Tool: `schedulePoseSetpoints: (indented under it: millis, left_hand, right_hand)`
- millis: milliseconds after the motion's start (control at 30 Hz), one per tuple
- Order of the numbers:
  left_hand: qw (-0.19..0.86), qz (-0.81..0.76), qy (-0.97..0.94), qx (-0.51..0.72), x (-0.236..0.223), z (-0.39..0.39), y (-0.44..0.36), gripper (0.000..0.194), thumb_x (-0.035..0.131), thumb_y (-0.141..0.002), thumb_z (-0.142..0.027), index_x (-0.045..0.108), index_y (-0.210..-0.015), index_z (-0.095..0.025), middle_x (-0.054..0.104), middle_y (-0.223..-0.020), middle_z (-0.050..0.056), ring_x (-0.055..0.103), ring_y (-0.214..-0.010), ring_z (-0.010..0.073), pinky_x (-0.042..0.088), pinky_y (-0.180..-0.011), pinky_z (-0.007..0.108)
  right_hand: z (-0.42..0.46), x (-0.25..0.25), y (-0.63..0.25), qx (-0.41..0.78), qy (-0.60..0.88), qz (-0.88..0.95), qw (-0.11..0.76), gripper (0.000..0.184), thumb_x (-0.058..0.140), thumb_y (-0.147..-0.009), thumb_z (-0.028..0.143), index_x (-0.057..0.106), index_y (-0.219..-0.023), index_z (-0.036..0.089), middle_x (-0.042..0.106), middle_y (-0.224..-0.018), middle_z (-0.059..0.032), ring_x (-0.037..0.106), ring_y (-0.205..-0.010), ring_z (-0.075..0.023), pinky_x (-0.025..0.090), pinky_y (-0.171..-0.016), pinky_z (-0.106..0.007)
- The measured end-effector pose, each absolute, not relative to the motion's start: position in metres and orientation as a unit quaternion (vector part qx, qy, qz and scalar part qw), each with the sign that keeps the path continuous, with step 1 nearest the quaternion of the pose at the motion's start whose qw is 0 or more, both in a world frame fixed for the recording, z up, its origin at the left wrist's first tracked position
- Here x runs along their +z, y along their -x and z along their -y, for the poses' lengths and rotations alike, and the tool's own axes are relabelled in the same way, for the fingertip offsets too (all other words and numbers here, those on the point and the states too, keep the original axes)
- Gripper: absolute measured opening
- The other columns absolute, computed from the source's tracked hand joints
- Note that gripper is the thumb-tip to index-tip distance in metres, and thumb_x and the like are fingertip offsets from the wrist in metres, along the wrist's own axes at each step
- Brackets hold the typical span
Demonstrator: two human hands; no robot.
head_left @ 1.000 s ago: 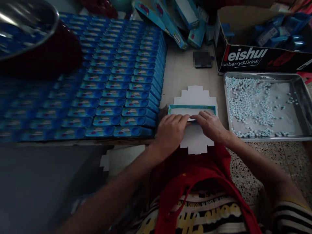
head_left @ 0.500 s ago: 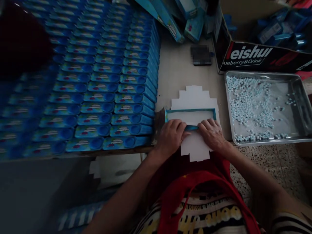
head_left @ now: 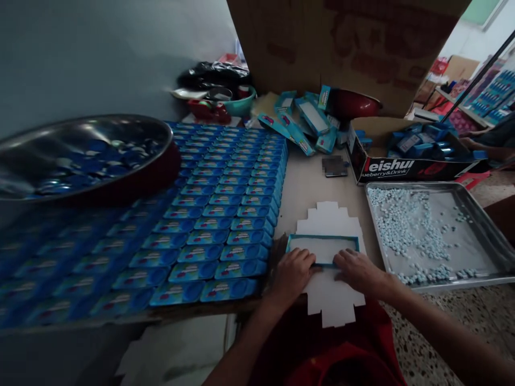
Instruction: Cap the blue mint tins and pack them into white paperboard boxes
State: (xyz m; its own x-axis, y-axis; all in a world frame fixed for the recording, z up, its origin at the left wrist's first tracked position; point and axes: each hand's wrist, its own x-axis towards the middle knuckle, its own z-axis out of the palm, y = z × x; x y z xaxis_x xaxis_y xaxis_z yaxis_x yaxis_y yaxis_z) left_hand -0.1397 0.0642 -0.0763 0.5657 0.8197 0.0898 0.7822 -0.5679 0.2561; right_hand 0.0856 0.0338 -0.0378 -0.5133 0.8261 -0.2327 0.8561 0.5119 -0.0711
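A shallow cardboard box [head_left: 326, 247] with blue walls and a white inside lies at the table's front edge. My left hand [head_left: 293, 272] is closed over the left part of its near wall, fingertips inside the rim. At the right part of the same wall, my right hand [head_left: 357, 271] is closed in the same way, its thumb mostly hidden. Beneath the box rests a white cut-out cardboard blank [head_left: 330, 215], notched along its edges, which juts out behind the box and over the table edge in front.
Rows of blue packs [head_left: 237, 268] fill the table's left side, with a large metal bowl [head_left: 161, 140] above them. On the right stand a metal tray [head_left: 475, 230] of pale pellets and a black carton [head_left: 426, 169]. Folded blue boxes [head_left: 314, 118] lie behind. A co-worker's hand [head_left: 478, 147] shows far right.
The view has tilted up, so the back of the room and the bowl's inside now show. Both hands keep their hold on the box's near wall, with little visible movement.
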Motion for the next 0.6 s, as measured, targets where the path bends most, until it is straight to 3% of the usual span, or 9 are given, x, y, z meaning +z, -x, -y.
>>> schedulePoseSetpoints:
  millis: [133,233,333,433,533,600]
  left_hand:
    - [-0.018,-0.417,-0.868,0.268,-0.079,-0.061,0.151,0.011,0.079,-0.091,-0.019,0.07,-0.096,-0.023,0.073,-0.101,0.006,0.068,-0.105,0.026,0.054,-0.094,0.041]
    - [-0.1,-0.478,-0.762,0.426,-0.077,-0.062,0.157,0.025,0.078,-0.094,-0.024,0.066,-0.116,-0.024,0.068,-0.114,0.013,0.064,-0.117,0.0301,0.053,-0.103,0.049]
    - [-0.049,-0.519,-0.731,0.44,-0.075,-0.071,0.149,0.018,0.071,-0.098,-0.024,0.063,-0.114,-0.024,0.068,-0.11,0.012,0.066,-0.107,0.028,0.056,-0.096,0.045]
    - [0.038,-0.53,-0.776,0.34,-0.073,-0.091,0.13,0.02,0.066,-0.1,-0.023,0.063,-0.12,-0.022,0.071,-0.115,0.013,0.066,-0.107,0.0289,0.055,-0.096,0.044]
    - [0.082,-0.567,-0.781,0.249,-0.07,-0.128,0.112,0.051,0.076,-0.093,-0.025,0.057,-0.14,-0.019,0.067,-0.13,0.017,0.062,-0.118,0.0336,0.052,-0.1,0.046]
    - [0.114,-0.586,-0.777,0.202,-0.068,-0.159,0.107,0.072,0.086,-0.084,-0.032,0.053,-0.147,-0.017,0.064,-0.134,0.018,0.059,-0.122,0.0352,0.051,-0.102,0.046]
  right_hand:
    - [-0.03,-0.012,-0.115,-0.101,-0.438,-0.891,0.065,0.039,0.06,-0.09,-0.003,0.067,-0.12,0.021,0.073,-0.107,-0.006,0.068,-0.097,-0.0203,0.052,-0.075,-0.031]
    - [-0.072,0.012,-0.126,-0.076,-0.493,-0.865,0.04,0.04,0.053,-0.092,-0.003,0.068,-0.121,0.02,0.075,-0.1,-0.0061,0.068,-0.087,-0.0178,0.049,-0.069,-0.029]
    - [-0.169,0.042,-0.11,-0.013,-0.532,-0.846,0.043,0.025,0.053,-0.096,0.004,0.069,-0.11,0.018,0.075,-0.097,-0.0074,0.067,-0.078,-0.018,0.048,-0.065,-0.03]
    - [-0.295,0.073,-0.073,0.073,-0.534,-0.842,0.017,0.033,0.05,-0.098,0.002,0.066,-0.124,0.014,0.074,-0.111,-0.0101,0.071,-0.1,-0.0221,0.054,-0.085,-0.033]
    - [-0.384,0.099,-0.032,0.147,-0.556,-0.815,-0.064,0.05,0.053,-0.103,0.011,0.047,-0.153,0.008,0.058,-0.147,-0.0158,0.06,-0.135,-0.0303,0.05,-0.109,-0.042]
    - [-0.395,0.105,-0.015,0.19,-0.544,-0.808,-0.123,0.056,0.049,-0.107,0.023,0.039,-0.159,0.006,0.051,-0.154,-0.0154,0.048,-0.148,-0.0323,0.045,-0.113,-0.044]
